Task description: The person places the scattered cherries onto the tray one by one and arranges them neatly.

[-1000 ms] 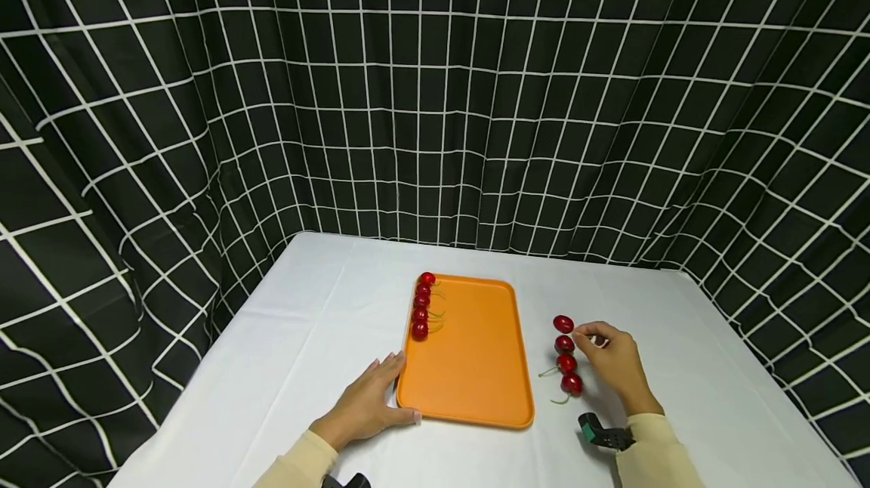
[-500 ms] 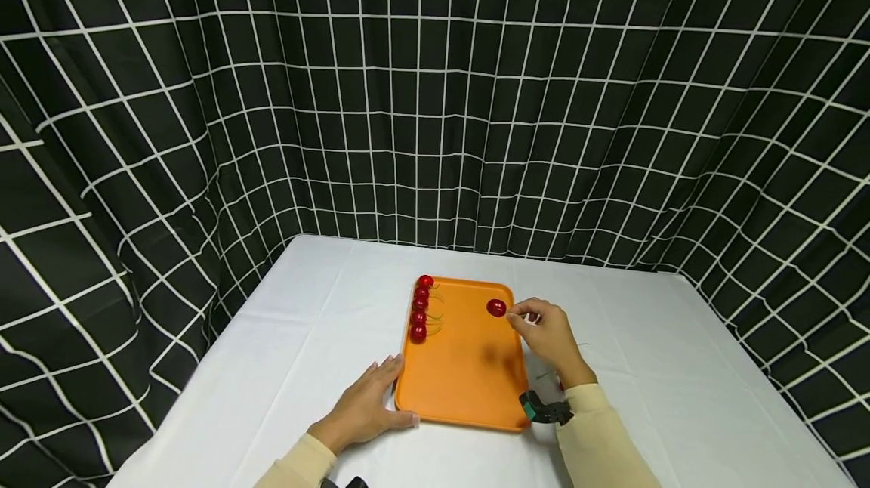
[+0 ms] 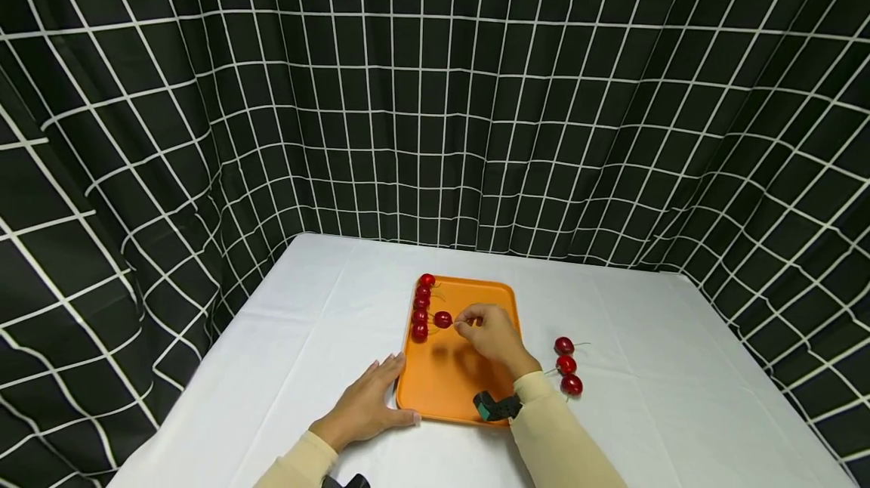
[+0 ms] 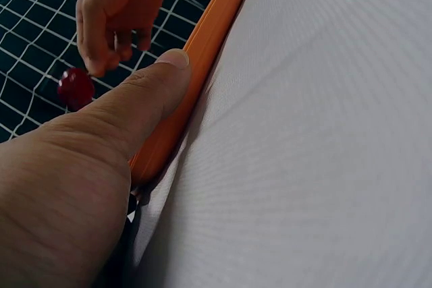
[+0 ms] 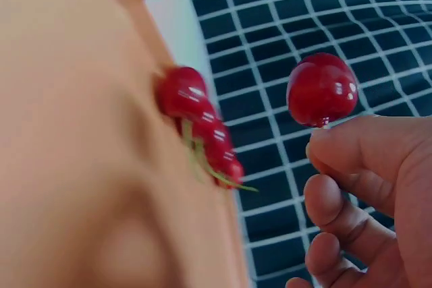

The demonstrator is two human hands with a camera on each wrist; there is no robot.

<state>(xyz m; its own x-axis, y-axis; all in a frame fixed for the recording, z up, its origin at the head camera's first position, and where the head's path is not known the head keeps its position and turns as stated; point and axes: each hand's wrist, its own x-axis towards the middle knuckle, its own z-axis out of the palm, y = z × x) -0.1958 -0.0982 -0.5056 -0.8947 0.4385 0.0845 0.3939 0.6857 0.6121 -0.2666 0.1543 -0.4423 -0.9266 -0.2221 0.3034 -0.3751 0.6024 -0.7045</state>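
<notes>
White cloth covers the table [image 3: 285, 367], where an orange tray [image 3: 448, 390] is touched by the flat, relaxed left hand [image 3: 367, 406]. Over the tray, a glossy, round red cherry [image 3: 442, 319] is pinched by its stem in the right hand [image 3: 492, 337] fingers [image 5: 351, 146], beside a cherry row [image 3: 421, 305].

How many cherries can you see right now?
9: five in a row along the orange tray's left edge, one cherry pinched by the right hand over the tray, three on the tablecloth right of it.
</notes>
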